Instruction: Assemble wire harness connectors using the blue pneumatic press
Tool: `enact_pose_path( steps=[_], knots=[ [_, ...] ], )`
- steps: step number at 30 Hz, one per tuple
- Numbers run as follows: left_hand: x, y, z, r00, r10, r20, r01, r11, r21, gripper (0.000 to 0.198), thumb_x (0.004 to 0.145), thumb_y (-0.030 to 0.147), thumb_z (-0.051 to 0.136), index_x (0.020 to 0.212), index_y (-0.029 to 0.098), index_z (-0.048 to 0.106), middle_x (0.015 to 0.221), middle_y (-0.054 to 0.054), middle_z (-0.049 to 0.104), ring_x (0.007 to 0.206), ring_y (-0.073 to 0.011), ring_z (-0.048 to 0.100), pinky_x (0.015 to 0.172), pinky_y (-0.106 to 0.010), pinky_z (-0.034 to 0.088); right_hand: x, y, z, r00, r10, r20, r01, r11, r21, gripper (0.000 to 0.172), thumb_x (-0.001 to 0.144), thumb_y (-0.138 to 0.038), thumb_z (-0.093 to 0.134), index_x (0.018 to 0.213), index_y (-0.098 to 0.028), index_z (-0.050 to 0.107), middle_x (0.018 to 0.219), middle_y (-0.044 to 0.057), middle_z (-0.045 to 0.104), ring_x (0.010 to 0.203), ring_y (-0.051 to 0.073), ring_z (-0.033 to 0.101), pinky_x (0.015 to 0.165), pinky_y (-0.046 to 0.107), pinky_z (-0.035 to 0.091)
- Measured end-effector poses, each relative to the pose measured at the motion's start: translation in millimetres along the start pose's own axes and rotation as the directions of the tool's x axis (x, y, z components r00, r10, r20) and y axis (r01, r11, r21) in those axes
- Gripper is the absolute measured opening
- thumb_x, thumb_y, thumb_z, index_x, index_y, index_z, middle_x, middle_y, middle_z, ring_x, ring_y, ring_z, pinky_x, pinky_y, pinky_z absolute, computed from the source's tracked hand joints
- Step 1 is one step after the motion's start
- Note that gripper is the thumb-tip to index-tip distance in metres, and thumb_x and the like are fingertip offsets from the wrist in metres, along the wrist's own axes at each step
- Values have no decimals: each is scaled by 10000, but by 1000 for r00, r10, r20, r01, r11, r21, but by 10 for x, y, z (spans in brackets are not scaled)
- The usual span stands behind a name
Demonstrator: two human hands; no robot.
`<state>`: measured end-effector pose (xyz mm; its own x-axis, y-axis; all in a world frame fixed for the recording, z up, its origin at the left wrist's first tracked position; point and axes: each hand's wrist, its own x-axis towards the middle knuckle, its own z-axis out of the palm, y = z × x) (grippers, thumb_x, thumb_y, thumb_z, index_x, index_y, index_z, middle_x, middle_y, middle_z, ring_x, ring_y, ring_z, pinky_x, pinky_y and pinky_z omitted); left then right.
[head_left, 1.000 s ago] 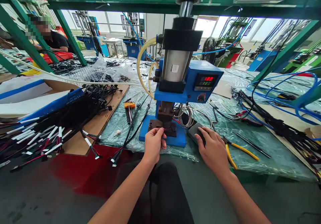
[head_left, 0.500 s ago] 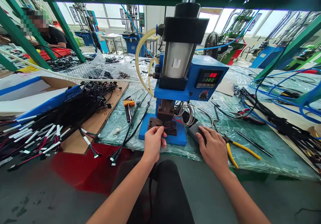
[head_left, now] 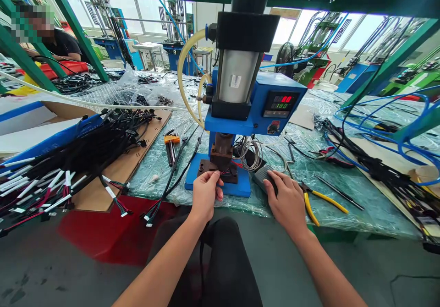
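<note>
Well, your blue pneumatic press point(head_left: 237, 110) stands near the front edge of the plastic-covered workbench point(head_left: 154, 183), straight ahead of you. Your left hand point(head_left: 205, 197) pinches thin coloured wires point(head_left: 225, 172) over the die block point(head_left: 203, 166); your right hand point(head_left: 287, 204) lies with fingers spread on a grey pedal switch point(head_left: 261, 178), just beside yellow-handled pliers point(head_left: 309, 206).

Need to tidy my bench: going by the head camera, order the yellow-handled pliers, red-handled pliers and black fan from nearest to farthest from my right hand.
1. Yellow-handled pliers: just beside the right hand, on its right.
2. Red-handled pliers: farther back, to the right.
3. Black fan: farthest, far ahead in the background.
</note>
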<state>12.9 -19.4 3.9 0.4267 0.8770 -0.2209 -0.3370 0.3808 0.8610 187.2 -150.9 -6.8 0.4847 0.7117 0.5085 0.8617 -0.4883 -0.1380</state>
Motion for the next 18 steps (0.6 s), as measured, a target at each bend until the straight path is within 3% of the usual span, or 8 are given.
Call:
enact_pose_path(
  steps=[18],
  knots=[
    [-7, 10, -1, 1000, -11, 4, 11, 1000, 7, 305, 716, 404, 717, 640, 166, 541, 555, 56, 547, 320, -56, 448, 314, -186, 324, -3, 8, 16, 1000, 1, -16, -1, 1000, 13, 454, 1003, -448, 386, 1273, -180, 632, 1271, 93, 649, 1162, 302, 560, 1019, 466, 423]
  ],
)
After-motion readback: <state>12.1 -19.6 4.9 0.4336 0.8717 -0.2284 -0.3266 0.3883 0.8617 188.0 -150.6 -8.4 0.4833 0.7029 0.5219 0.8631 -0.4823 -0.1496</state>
